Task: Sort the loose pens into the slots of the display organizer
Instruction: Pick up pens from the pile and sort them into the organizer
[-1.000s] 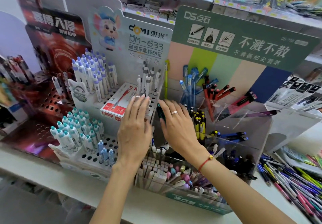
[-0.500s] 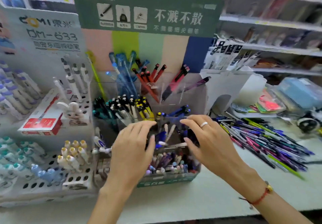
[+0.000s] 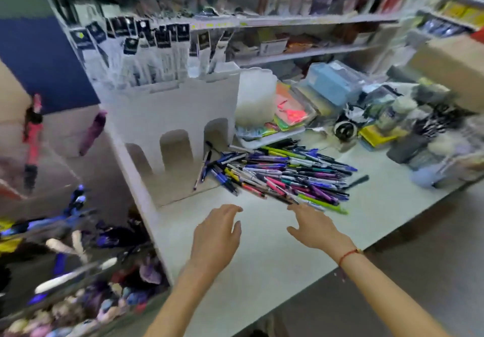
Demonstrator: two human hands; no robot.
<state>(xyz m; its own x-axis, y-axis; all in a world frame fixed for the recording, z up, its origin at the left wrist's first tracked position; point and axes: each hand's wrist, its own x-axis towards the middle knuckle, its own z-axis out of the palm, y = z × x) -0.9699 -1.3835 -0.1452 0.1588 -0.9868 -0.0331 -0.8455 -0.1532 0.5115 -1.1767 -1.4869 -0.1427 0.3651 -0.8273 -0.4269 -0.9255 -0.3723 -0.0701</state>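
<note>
I am holding both hands over the pale counter (image 3: 262, 271) at the lower centre of the frame, my left hand (image 3: 216, 234) and my right hand (image 3: 314, 228) each with fingers spread loose and gripping nothing. Just above my right hand, a heap of loose pens (image 3: 285, 176) is lying across the counter at centre right, blue, purple, pink and green barrels mixed together. The clear pen organizer (image 3: 65, 245) is filling the left edge of the frame, blurred, with pens standing in its compartments. A white cardboard stand (image 3: 178, 116) with arched cut-outs is sitting between the organizer and the heap. Shelves of packaged stationery (image 3: 301, 40) are running along the top of the frame.
</note>
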